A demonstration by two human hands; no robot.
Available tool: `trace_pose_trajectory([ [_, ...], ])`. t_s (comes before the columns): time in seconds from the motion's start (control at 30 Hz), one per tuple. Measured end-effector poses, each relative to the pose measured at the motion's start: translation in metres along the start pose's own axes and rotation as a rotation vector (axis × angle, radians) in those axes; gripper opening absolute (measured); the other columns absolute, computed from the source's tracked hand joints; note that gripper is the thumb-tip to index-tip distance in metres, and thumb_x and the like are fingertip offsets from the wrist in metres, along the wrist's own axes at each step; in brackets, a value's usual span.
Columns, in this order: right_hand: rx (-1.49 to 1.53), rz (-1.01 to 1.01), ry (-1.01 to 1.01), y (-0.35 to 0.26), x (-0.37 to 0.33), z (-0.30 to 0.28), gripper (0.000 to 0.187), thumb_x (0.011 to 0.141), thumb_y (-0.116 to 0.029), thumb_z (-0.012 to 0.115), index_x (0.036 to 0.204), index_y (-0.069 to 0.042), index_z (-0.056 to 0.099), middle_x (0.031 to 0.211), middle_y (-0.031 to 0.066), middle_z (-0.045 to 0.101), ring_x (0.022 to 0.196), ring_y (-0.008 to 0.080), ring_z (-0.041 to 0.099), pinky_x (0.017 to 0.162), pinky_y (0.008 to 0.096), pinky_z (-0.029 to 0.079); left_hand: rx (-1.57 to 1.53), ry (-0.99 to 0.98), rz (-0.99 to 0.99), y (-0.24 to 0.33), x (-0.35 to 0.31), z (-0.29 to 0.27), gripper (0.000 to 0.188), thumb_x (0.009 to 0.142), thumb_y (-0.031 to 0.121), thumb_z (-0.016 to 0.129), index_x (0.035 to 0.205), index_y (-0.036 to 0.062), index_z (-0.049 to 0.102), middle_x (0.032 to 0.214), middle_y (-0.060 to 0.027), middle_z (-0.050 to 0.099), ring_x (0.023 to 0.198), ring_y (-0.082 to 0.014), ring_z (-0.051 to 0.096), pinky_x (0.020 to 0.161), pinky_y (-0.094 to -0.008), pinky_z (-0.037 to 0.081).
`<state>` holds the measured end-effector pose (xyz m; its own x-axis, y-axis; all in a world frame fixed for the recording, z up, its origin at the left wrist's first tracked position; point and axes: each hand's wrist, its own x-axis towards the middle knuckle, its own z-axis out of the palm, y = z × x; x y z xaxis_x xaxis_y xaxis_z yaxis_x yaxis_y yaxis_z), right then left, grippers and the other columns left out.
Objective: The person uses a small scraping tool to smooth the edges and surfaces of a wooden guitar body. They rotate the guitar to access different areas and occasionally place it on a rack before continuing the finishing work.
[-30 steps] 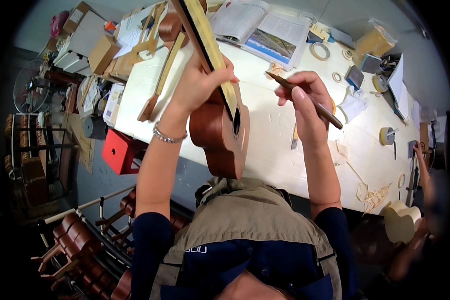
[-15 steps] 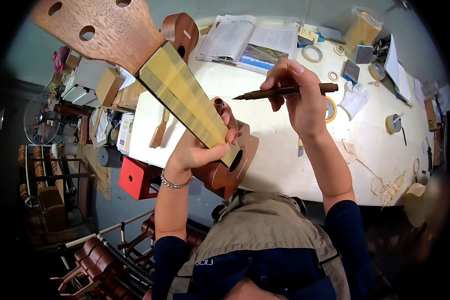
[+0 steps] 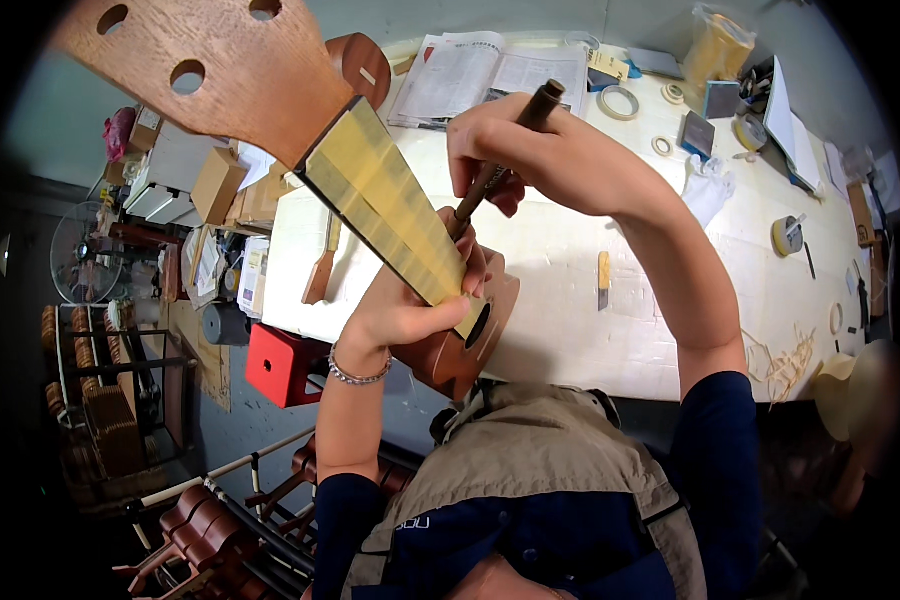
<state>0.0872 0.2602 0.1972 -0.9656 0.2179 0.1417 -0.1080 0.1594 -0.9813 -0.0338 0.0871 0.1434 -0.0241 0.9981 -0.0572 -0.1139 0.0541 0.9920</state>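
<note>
A small brown ukulele (image 3: 270, 110) is raised close to the camera, headstock at the upper left, its fretboard covered in yellowish tape. My left hand (image 3: 410, 300) grips it where the neck meets the reddish body (image 3: 460, 345), which rests against my chest. My right hand (image 3: 540, 155) holds a thin dark brown tool (image 3: 500, 165) like a pen, its tip down at the edge of the taped fretboard beside my left fingers.
A white worktable (image 3: 660, 300) lies beyond, with an open booklet (image 3: 490, 75), tape rolls (image 3: 618, 102), a small chisel-like tool (image 3: 603, 280), a wooden neck piece (image 3: 322, 265) and wood shavings (image 3: 785, 360). A red box (image 3: 280, 365) and stacked instrument bodies (image 3: 210, 530) sit at the lower left.
The ukulele has swung up and closer to the camera. My right hand came over from the right and turned the tool from level to tip-down against the fretboard.
</note>
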Motion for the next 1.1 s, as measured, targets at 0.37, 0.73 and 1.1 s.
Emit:
trace_pose_trajectory([
  [0.37,0.067,0.027,0.264,0.031,-0.048,-0.015,0.044,0.090,-0.027,0.036,0.089,0.002,0.068,0.073,0.0120,0.067,0.064,0.0166,0.065,0.056,0.0250,0.051,0.012,0.162,0.192,-0.007,0.011,-0.015,0.055,0.074,-0.003,0.058,0.124,-0.0027,0.034,0.078,-0.0047,0.055,0.078,-0.0138,0.056,0.080,-0.0320,0.048],
  [0.73,-0.685,0.831,0.832,0.247,-0.210,0.015,0.032,0.086,-0.028,0.045,0.082,-0.003,0.065,0.073,0.0205,0.062,0.071,0.0364,0.061,0.067,0.0414,0.048,-0.030,0.713,0.239,-0.017,0.023,-0.048,0.049,0.080,0.023,0.074,0.112,-0.0023,0.047,0.079,-0.0057,0.058,0.077,-0.0116,0.056,0.080,-0.0234,0.041],
  [1.1,-0.522,0.976,0.781,0.261,-0.201,0.011,0.041,0.089,-0.033,0.037,0.090,-0.004,0.065,0.065,0.0099,0.062,0.063,0.0208,0.060,0.061,0.0337,0.046,0.008,0.720,0.221,-0.020,0.017,-0.046,0.027,0.084,0.020,0.069,0.098,0.0005,0.056,0.092,-0.0032,0.056,0.086,-0.0090,0.051,0.081,-0.0221,0.040],
])
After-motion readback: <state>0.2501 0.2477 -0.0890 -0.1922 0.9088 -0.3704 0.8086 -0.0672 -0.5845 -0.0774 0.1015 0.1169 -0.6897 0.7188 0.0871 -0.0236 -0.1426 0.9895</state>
